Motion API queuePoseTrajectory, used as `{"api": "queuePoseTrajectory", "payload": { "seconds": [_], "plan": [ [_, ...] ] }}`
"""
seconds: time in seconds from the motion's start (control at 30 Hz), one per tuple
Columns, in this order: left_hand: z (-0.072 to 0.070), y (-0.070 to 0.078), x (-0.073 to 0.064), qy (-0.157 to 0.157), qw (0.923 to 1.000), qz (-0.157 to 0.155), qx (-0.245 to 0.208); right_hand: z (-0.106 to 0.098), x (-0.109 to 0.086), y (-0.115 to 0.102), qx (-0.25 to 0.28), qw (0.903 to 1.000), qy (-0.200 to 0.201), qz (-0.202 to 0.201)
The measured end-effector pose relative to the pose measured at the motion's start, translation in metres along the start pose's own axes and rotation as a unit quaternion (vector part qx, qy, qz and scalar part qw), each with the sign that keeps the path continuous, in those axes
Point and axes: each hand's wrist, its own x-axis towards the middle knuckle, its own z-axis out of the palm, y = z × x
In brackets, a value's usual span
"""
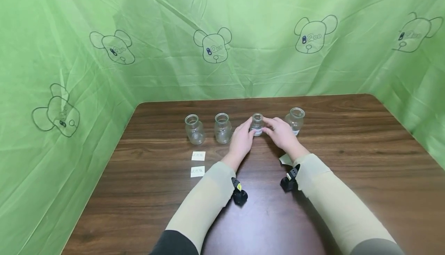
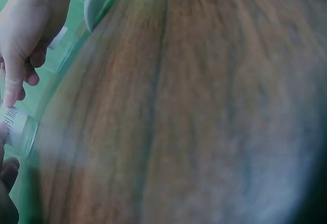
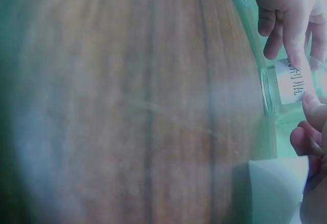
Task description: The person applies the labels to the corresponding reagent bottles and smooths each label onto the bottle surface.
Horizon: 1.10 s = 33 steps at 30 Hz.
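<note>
Both hands are at a small clear glass bottle standing upright on the table, with a white label bearing handwritten characters on its front. My left hand holds its left side, and the right hand holds its right side. Both thumbs are at the label, pressing near its edges. Just behind the right hand stands a wider glass jar, also labelled and partly hidden. Two more glass jars, the far-left jar and its neighbour, show no label.
Two white paper labels with writing, an upper label and a lower label, lie before the left jars. A pale paper piece is beside the right wrist. Green cloth hangs behind the wooden table.
</note>
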Motion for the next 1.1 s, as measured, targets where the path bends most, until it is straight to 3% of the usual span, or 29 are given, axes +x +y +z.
{"api": "queuePoseTrajectory", "payload": {
  "seconds": [0.33,0.67,1.1],
  "plan": [
    [-0.001,-0.004,-0.003,0.02,0.9996,0.011,0.015,-0.002,-0.001,0.001,-0.022,0.9993,0.009,-0.029],
    [0.005,-0.008,-0.005,0.018,0.9998,0.005,0.0,0.0,-0.001,-0.001,0.019,0.9978,-0.063,0.0],
    [0.007,-0.011,-0.002,0.011,0.9997,0.012,0.018,0.005,0.002,0.005,0.015,0.9994,-0.031,-0.008]
  ]
}}
